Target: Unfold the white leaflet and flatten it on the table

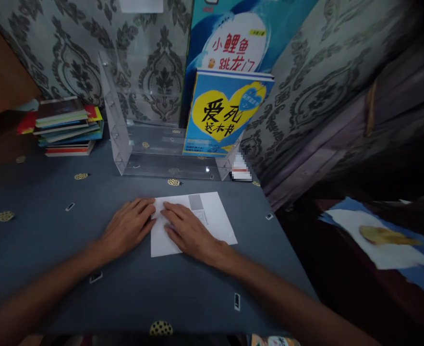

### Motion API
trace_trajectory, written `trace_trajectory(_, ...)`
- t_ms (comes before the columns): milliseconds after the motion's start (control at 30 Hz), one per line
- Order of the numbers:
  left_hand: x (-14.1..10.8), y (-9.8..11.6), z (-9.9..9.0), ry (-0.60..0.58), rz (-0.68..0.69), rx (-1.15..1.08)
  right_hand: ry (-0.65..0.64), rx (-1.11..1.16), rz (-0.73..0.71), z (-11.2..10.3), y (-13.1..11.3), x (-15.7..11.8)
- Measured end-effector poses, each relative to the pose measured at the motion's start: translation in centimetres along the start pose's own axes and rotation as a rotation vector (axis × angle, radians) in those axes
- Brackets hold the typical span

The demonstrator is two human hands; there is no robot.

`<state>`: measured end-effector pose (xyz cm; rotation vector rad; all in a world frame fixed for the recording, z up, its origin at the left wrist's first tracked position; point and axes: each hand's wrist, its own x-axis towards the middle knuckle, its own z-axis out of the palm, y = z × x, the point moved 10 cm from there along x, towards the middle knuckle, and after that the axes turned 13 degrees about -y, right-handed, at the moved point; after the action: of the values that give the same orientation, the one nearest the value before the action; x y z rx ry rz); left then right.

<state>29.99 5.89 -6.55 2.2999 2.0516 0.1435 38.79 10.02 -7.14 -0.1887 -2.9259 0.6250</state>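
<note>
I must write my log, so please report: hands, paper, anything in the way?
Left hand at left edge of white printed paper; right hand on top. Paper flat on pineapple-print tablecloth. Acrylic book rack beyond, not touching paper.

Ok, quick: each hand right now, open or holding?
Left hand: open, at the left edge of the white rectangular paper item, no grip visible.
Right hand: open, palm down over it, no grip visible.

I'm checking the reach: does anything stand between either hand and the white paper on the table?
Nothing visible does. The right hand lies on the white paper, and the left hand is at its left edge. The clear stand is beyond the paper, not between.
</note>
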Motion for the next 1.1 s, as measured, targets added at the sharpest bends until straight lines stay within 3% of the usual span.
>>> trace_trajectory(233,-0.1,-0.2,0.3,-0.045,-0.029,-0.020,0.049,-0.096,0.243,-2.2,6.6,-4.1)
trace_trajectory(367,-0.1,-0.4,0.5,-0.045,-0.033,-0.029,0.057,-0.179,0.349,-2.8,8.7,-5.2)
trace_trajectory(633,0.6,-0.8,0.1,-0.010,-0.034,0.020,0.028,-0.228,0.455,-1.8,8.9,-4.6)
trace_trajectory(767,1.7,3.3,0.1,-0.007,0.125,-0.013,0.006,-0.243,0.464,-1.5,8.7,-4.4)
trace_trajectory(900,2.9,7.1,2.0,-0.078,0.224,-0.044,0.011,-0.236,0.483,-1.5,8.8,-4.5)
trace_trajectory(1000,3.7,6.2,3.1,-0.126,0.172,-0.019,0.004,-0.231,0.486,-1.4,8.9,-4.5)
trace_trajectory(1100,3.9,3.1,3.1,-0.114,0.093,-0.027,-0.006,-0.229,0.485,-1.4,8.9,-4.5)
